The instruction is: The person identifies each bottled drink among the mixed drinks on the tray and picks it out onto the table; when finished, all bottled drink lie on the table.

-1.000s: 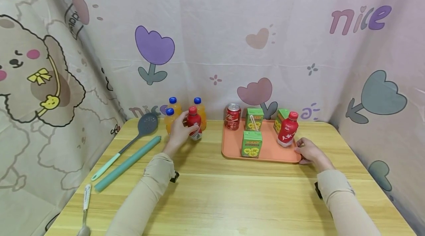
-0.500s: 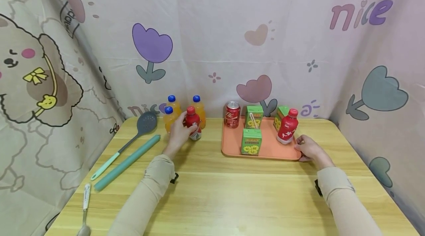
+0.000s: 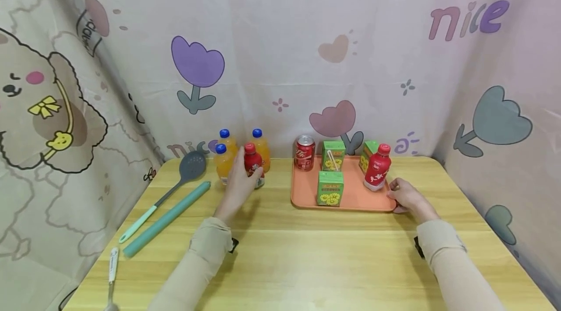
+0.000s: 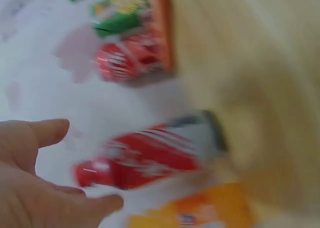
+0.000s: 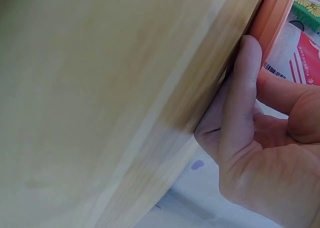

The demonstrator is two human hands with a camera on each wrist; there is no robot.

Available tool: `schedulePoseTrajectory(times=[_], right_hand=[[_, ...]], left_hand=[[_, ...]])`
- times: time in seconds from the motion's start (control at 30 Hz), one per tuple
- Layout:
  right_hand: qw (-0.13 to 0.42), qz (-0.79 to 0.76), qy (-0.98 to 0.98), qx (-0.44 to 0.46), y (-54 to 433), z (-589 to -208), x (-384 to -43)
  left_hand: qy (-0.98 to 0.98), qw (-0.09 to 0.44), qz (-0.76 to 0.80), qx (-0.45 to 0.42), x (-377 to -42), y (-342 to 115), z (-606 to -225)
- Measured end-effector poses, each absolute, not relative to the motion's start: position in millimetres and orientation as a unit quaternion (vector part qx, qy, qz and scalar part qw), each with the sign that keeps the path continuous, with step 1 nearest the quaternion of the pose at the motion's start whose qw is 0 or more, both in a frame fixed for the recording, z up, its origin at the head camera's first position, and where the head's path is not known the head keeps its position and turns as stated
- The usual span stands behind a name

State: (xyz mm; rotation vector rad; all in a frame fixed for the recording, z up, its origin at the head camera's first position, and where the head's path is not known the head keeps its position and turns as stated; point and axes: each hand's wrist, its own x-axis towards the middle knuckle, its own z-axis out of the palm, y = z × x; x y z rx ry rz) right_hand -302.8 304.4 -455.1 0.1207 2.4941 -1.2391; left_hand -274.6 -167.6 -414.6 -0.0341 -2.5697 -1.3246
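Note:
My left hand [image 3: 236, 184] is at a red-capped drink bottle [image 3: 251, 159] that stands on the table beside several orange juice bottles [image 3: 223, 164]. In the blurred left wrist view, thumb and fingers of the left hand [image 4: 35, 188] are spread, with a gap to the red bottle [image 4: 155, 160]. My right hand [image 3: 407, 196] pinches the front right corner of an orange tray [image 3: 357, 199]; in the right wrist view its fingers lie at the tray rim [image 5: 276, 22]. The tray bears a red can [image 3: 304, 155], green drink cartons [image 3: 330, 190] and another red bottle [image 3: 377, 170].
Left of the bottles lie a grey skimmer [image 3: 193, 166] with a mint handle and a teal rod [image 3: 168, 218]. A white-handled spoon [image 3: 113, 267] is near the front left edge. A printed curtain [image 3: 271, 58] hangs behind the table.
My left hand has loosened from the red bottle and shifted slightly, now covering more of it in the head view. The right hand stays at the tray corner. The head view has tilted slightly.

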Motion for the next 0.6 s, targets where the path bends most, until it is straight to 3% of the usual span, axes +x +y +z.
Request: schedulePoseTrajectory(times=[0.2, 0.37, 0.6], right_hand=[[0.168, -0.432, 0.885, 0.041, 305, -454, -306], [0.171, -0.442, 0.879, 0.046, 304, -458, -304], [0.172, -0.432, 0.884, 0.051, 304, -457, -303]], left_hand=[[-0.885, 0.193, -0.417, -0.08, -262, -133, -378], [-0.895, 0.165, -0.389, -0.14, -268, -91, -373], [-0.922, 0.077, -0.325, -0.199, -280, -32, -368]])
